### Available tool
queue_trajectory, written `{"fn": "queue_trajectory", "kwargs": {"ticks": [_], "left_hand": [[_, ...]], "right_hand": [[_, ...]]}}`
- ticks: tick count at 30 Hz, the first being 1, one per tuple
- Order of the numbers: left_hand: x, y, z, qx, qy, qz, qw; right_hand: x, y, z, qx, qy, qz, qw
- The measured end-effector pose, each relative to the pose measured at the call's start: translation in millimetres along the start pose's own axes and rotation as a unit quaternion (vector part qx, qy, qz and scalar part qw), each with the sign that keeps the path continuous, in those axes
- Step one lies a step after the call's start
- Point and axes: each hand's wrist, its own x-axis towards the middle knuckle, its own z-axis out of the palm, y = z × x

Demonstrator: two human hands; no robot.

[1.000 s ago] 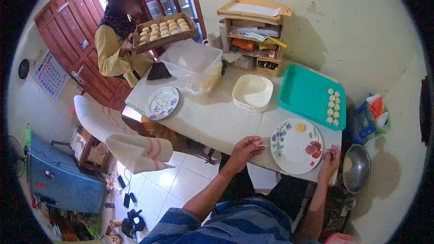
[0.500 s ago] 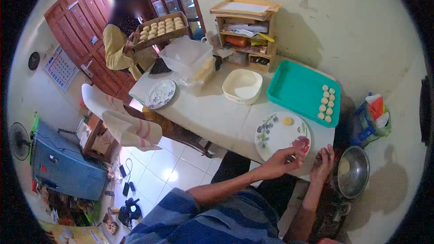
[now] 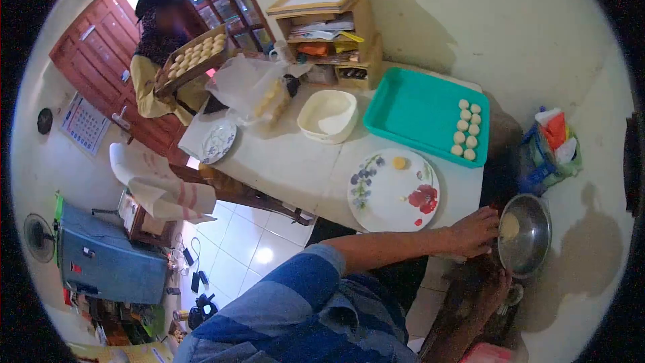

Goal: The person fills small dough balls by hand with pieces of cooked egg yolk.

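My left hand (image 3: 474, 232) is at the left rim of a metal bowl (image 3: 534, 245), fingers stretched out toward it. Lower down, my right hand (image 3: 496, 290) grips the bowl's near rim, partly in shadow. Inside the bowl lies a pale lump of dough (image 3: 510, 226). Left of my hands, a floral plate (image 3: 376, 212) on the table carries one yellowish ball (image 3: 400, 162) and a tiny crumb. Beyond it, a green tray (image 3: 403, 104) holds two rows of pale dough balls (image 3: 465, 125) along its right side.
A cream tub (image 3: 309, 121), clear plastic with pale pieces (image 3: 252, 91) and a small plate (image 3: 220, 142) stand farther along the table (image 3: 289, 175). A co-worker (image 3: 151, 70) holds a wooden tray (image 3: 195, 70) of round pieces. A wooden shelf (image 3: 366, 33) stands against the wall.
Both hands have moved from beside the plate to the metal bowl and come apart. The view has shifted right and down. The co-worker's wooden tray is held at a steeper tilt.
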Motion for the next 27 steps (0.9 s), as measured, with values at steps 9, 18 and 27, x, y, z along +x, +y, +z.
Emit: {"fn": "queue_trajectory", "kwargs": {"ticks": [9, 18, 27], "left_hand": [[5.8, -27.0, 55.9, 0.0, -0.111, -0.052, 0.992], [20.9, -0.6, 10.2, -0.051, -0.153, -0.115, 0.98], [21.6, -3.1, 13.6, -0.036, -0.22, -0.165, 0.961]], "right_hand": [[-59.6, 97.5, -65.3, -0.298, -0.102, -0.137, 0.939], [-34.9, 126.3, -50.7, -0.195, -0.068, -0.088, 0.974], [20.2, 126.3, -41.0, -0.212, -0.104, -0.172, 0.956]]}}
